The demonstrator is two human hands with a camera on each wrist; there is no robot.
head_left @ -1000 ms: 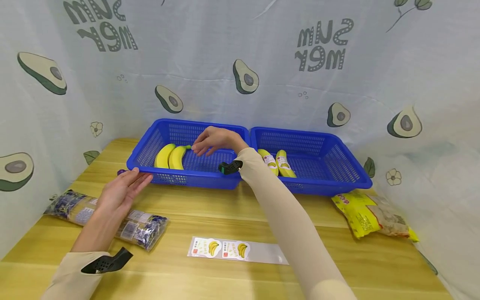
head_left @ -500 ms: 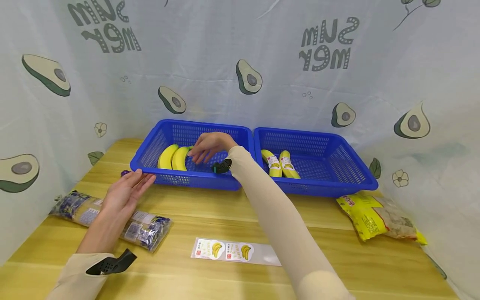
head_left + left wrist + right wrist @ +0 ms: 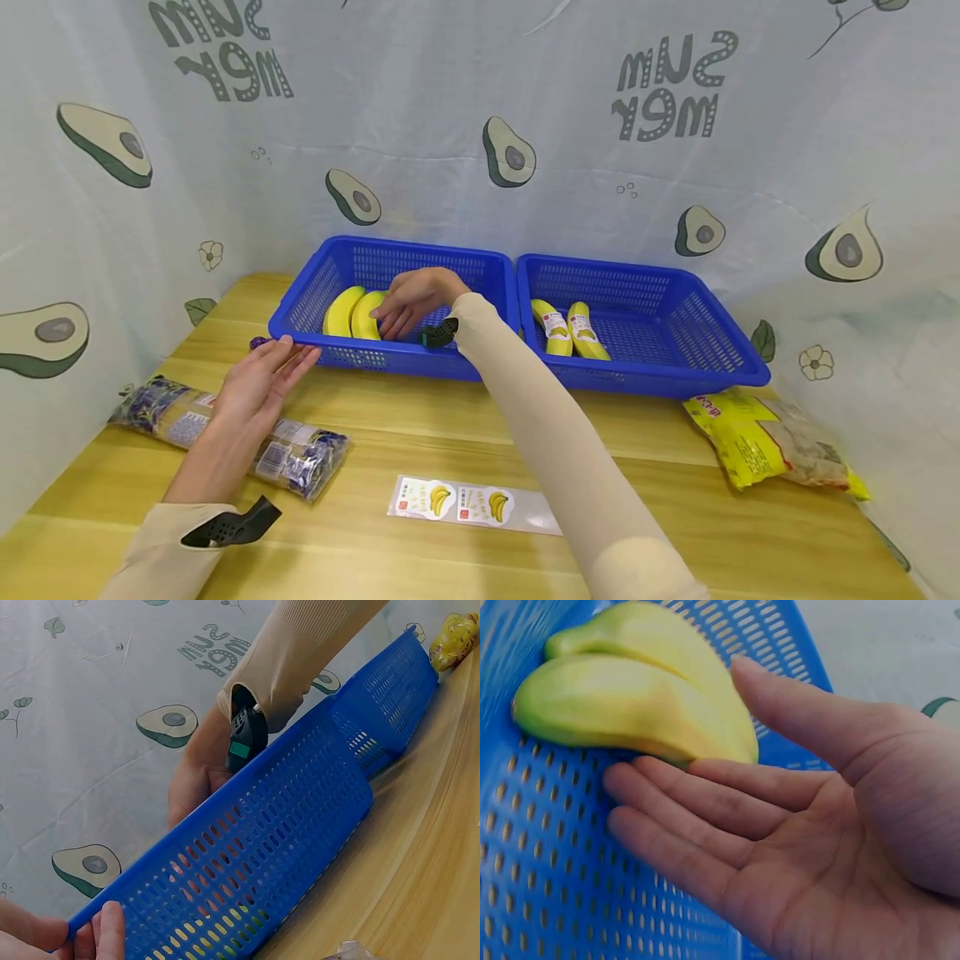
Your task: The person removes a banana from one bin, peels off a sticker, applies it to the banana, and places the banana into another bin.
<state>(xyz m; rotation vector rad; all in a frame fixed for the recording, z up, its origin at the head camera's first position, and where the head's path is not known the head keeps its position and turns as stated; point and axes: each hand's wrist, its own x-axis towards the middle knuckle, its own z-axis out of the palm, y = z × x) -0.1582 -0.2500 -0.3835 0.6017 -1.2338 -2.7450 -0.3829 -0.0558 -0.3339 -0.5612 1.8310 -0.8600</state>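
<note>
From where I stand, the left banana (image 3: 344, 312) and the right banana (image 3: 363, 317) lie side by side, touching, in the left part of the blue basket (image 3: 420, 362), left of centre in the head view. Both are yellow and gently curved, running up and down the frame; close up, their upper-left ends turn green. The basket sits upright, long side across, its walls and floor slotted.
</note>
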